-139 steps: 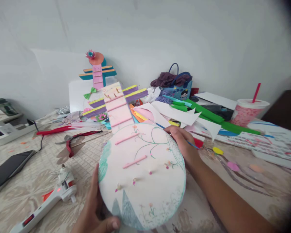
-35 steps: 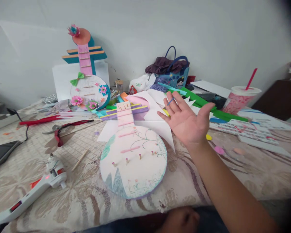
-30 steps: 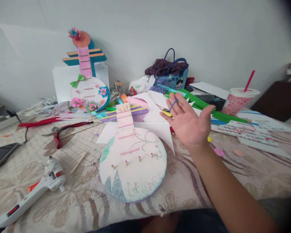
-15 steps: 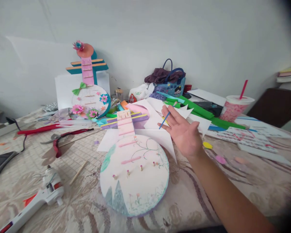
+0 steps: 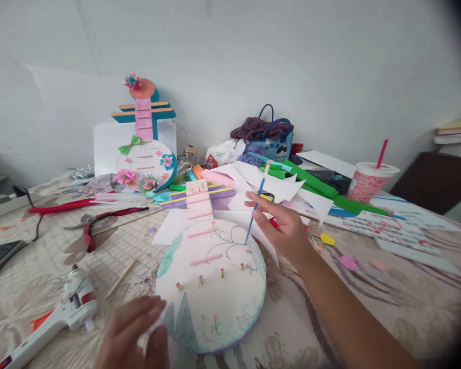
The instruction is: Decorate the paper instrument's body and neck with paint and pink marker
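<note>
A paper lute model (image 5: 211,292) lies flat on the patterned cloth, its round white body painted with stems and small pegs, its pink neck pointing away. My right hand (image 5: 284,228) hovers over the body's right side and pinches a thin blue paintbrush (image 5: 253,212), tip down near the painted stems. Blurred by motion, my left hand (image 5: 132,333) is at the body's lower left edge with a small white scrap at its fingers. A finished lute model (image 5: 146,148) with paper flowers stands against the wall.
A white glue gun (image 5: 54,323) lies at the near left, red-handled scissors (image 5: 100,220) and a phone (image 5: 0,253) farther left. Loose white sheets (image 5: 276,184), green foam strips (image 5: 322,184), a blue bag (image 5: 271,141) and a pink cup with straw (image 5: 369,179) crowd the back right.
My right hand turned from an open raised palm to a pinch on the paintbrush and lowered its tip toward the lute body. My left hand came into view at the lower left edge.
</note>
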Motion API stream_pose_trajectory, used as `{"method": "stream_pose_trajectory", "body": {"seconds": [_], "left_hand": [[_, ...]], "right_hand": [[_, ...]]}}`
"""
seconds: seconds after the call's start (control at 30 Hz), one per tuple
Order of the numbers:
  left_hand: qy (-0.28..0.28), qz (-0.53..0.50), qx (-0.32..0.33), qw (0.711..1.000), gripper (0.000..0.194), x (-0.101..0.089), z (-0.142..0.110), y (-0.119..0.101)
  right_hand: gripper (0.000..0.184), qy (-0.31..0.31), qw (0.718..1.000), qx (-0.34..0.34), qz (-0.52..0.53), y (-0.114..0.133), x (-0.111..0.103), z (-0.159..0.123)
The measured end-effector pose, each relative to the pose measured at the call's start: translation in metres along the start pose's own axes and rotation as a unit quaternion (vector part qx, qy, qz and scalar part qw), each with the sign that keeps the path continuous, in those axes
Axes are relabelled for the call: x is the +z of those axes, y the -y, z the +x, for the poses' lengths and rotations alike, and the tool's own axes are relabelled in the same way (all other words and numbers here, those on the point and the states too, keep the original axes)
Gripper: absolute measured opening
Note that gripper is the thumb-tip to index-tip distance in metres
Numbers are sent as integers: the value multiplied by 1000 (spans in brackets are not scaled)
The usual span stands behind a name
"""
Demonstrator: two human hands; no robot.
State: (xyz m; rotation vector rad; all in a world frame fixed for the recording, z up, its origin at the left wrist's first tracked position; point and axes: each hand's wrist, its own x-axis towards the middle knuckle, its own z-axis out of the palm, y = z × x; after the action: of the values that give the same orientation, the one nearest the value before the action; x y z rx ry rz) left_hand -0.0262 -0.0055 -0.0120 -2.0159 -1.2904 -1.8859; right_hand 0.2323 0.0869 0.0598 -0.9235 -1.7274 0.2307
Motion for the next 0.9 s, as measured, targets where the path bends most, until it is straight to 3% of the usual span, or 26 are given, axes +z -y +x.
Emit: {"method": "stream_pose_trajectory", "body": {"seconds": [0.07,0.13,0.23,0.3,0.37,0.5,0.6,0.67,0.77,0.9], "left_hand": [[-50,35,-117,991,14,1,-1,3],[-72,37,-166,983,18,5,-4,2],[-68,35,-59,995,12,10,-7,-1],[-31,53,37,997,14,10,-8,0],[3,76,77,994,19,9,-8,1],[-25,58,54,997,20,8,-9,5],[-139,25,48,989,15,12,-10,9],[-191,6,5,982,16,15,-10,10],[-192,-13,-32,981,21,16,-10,9],[-161,2,-29,987,15,14,-6,5]], "right_hand": [[33,10,999,-25,-22,4,2,-1],[30,8,998,-45,-37,6,3,-1],[24,-7,995,-82,-52,6,5,-2],[19,-14,993,-106,-58,5,6,-2],[17,-16,990,-121,-64,5,6,-2],[17,-15,988,-135,-66,5,4,-1],[17,-1,988,-144,-57,5,3,-1],[16,12,986,-157,-49,6,3,-1],[15,27,984,-170,-39,9,4,-2],[17,27,985,-165,-39,11,5,-3]]}}
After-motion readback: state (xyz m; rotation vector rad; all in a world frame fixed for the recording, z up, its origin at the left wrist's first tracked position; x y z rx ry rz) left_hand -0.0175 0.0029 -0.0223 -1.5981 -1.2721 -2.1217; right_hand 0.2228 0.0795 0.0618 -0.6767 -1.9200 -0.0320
